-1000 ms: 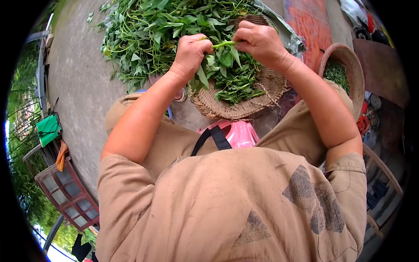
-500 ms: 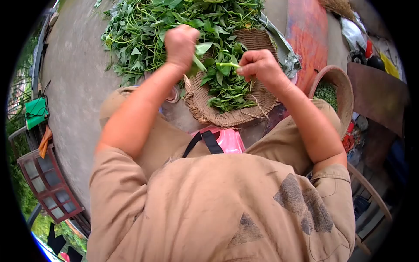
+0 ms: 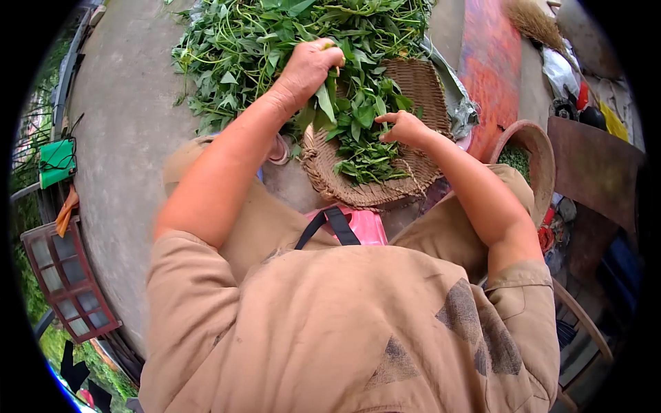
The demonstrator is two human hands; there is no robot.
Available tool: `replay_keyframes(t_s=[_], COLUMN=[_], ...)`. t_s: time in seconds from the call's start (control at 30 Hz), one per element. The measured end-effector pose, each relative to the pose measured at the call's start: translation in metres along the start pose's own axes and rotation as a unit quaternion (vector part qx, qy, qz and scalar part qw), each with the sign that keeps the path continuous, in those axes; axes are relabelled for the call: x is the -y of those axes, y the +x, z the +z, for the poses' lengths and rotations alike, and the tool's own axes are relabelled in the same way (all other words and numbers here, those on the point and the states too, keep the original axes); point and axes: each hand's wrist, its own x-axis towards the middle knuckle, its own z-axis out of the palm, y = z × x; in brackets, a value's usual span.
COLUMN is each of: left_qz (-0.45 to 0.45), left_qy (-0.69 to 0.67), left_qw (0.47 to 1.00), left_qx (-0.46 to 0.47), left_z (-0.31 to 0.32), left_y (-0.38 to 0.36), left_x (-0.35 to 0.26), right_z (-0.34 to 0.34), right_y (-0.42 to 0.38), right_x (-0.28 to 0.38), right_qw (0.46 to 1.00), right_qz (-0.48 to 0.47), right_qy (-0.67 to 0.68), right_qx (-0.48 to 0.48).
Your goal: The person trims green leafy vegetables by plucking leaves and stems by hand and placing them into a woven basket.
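The leafy heap (image 3: pixel 234 62) is showing mixed greens, with paler yellow-green stems threading through it. The basket (image 3: pixel 420 82) is showing a tan-brown woven pattern, and the sprigs (image 3: pixel 368 165) in it are looking deep green. The shirt (image 3: pixel 330 303) is showing plain khaki-brown, broken by dark grey, speckled patches (image 3: pixel 458 310); the trousers (image 3: pixel 268 220) are matching that khaki. The stool (image 3: pixel 370 227) is gleaming pink beside a black strap (image 3: pixel 341 224). The board (image 3: pixel 492 62) is showing mottled orange-red streaked with grey-blue. The basin (image 3: pixel 544 148) is looking reddish brown, the floor (image 3: pixel 117 138) is showing blotchy grey, and the window frame (image 3: pixel 86 265) is displaying dark red.
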Motion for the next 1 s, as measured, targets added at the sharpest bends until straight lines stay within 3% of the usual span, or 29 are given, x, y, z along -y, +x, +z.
replay_keyframes(t_s=[0.1, 0.2, 0.33, 0.47, 0.5, 0.53, 0.6, 0.63, 0.67, 0.8, 0.83, 0.87, 0.93, 1.0], left_qz=[-0.075, -0.089, -0.119, -0.269, -0.349, -0.342, -0.375, -0.373, -0.376, -0.274, -0.268, -0.260, -0.152, -0.133], left_qy=[-0.006, 0.004, -0.017, 0.020, -0.069, -0.121, -0.154, -0.256, -0.248, -0.136, -0.085, -0.034, 0.022, 0.041], left_qw=[0.997, 0.996, 0.993, 0.963, 0.934, 0.931, 0.912, 0.887, 0.887, 0.946, 0.952, 0.955, 0.973, 0.970], left_qx=[0.002, 0.003, -0.022, -0.002, 0.016, 0.034, 0.062, 0.093, 0.101, 0.108, 0.123, 0.137, 0.173, 0.202], left_z=[0.008, -0.002, -0.011, 0.006, 0.012, 0.019, 0.028, 0.034, 0.036, 0.045, 0.047, 0.048, 0.051, 0.054], left_y=[-0.013, -0.015, -0.017, -0.021, -0.022, -0.025, -0.025, -0.029, -0.019, -0.016, -0.018, -0.020, -0.019, -0.023], left_x=[-0.016, -0.008, 0.001, 0.002, 0.004, 0.007, 0.011, 0.003, 0.031, 0.019, 0.007, -0.006, 0.010, 0.001], right_z=[0.019, 0.014, -0.032, -0.045, -0.041, -0.035, -0.020, -0.013, -0.007, -0.013, -0.020, -0.037, -0.071, -0.098], right_y=[0.038, 0.057, 0.008, -0.039, -0.047, -0.055, -0.076, -0.086, -0.093, -0.099, -0.092, -0.095, -0.083, -0.073], right_x=[-0.030, -0.046, -0.003, 0.031, 0.037, 0.043, 0.059, 0.066, 0.070, 0.065, 0.065, 0.057, 0.040, 0.022], right_qw=[0.998, 0.998, 0.970, 0.941, 0.923, 0.897, 0.879, 0.868, 0.857, 0.874, 0.834, 0.846, 0.826, 0.881], right_qz=[-0.015, -0.041, -0.100, -0.259, -0.327, -0.391, -0.436, -0.457, -0.476, -0.463, -0.476, -0.410, -0.346, -0.193], right_qy=[-0.055, 0.046, 0.211, 0.158, 0.112, 0.065, 0.019, -0.019, -0.057, 0.002, 0.120, 0.169, 0.206, 0.124], right_qx=[-0.012, -0.011, -0.071, -0.151, -0.172, -0.194, -0.193, -0.192, -0.190, -0.150, -0.254, -0.295, -0.394, -0.414])
